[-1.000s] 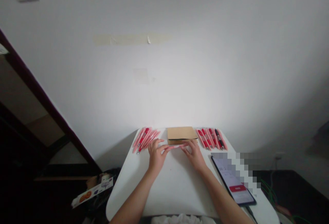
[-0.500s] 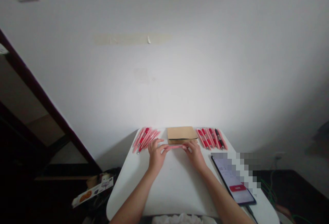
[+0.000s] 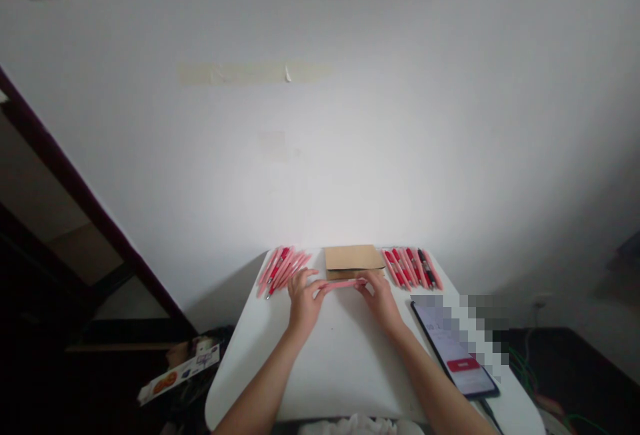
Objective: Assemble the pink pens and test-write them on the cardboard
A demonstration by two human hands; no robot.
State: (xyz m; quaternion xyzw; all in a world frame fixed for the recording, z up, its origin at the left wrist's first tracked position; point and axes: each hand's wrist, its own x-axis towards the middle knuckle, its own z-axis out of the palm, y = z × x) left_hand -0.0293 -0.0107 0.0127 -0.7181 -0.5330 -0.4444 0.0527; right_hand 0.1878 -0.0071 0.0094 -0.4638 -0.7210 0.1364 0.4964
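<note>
L hand & R hand: fingers pinch pink pen by its ends, held level at far side of tabletop, just before cardboard box. Looks mid-handling, one pen; next move needs firm two-end grip.

No readable text anywhere in the head view.
- Phone on the counter's right edge: screen lit, with lines of small print and a red button carrying white lettering. All of it is too small and blurred to read, and the top of the screen is pixelated out.
- Printed packet low on the left, below the counter: coloured graphics and some lettering, illegible.
- Pink pen, left pen pile, right pen row: any barrel print is too small to tell.
- Cardboard box: plain brown, no visible label.
</note>
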